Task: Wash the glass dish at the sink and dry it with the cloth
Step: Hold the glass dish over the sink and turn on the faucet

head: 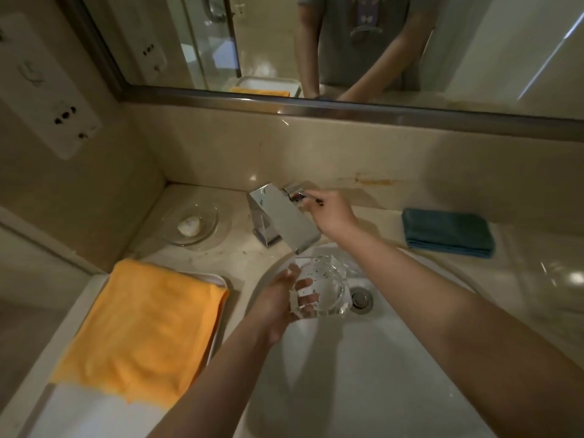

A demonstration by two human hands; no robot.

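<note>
The clear faceted glass dish (325, 287), speckled with dark bits, is held over the white sink (363, 374) just under the spout of the chrome tap (284, 216). My left hand (284, 298) grips the dish from its left side, fingers under and inside it. My right hand (331, 213) reaches past the spout and closes on the tap's handle (295, 191) at the back. A folded teal cloth (448, 232) lies on the counter right of the tap. No water stream is visible.
An orange towel (142, 333) lies over a white tray (221, 281) left of the sink. A round glass soap dish (192, 224) with a white soap sits in the back left corner. The drain (360, 298) is beside the dish. A mirror and wall sockets are behind.
</note>
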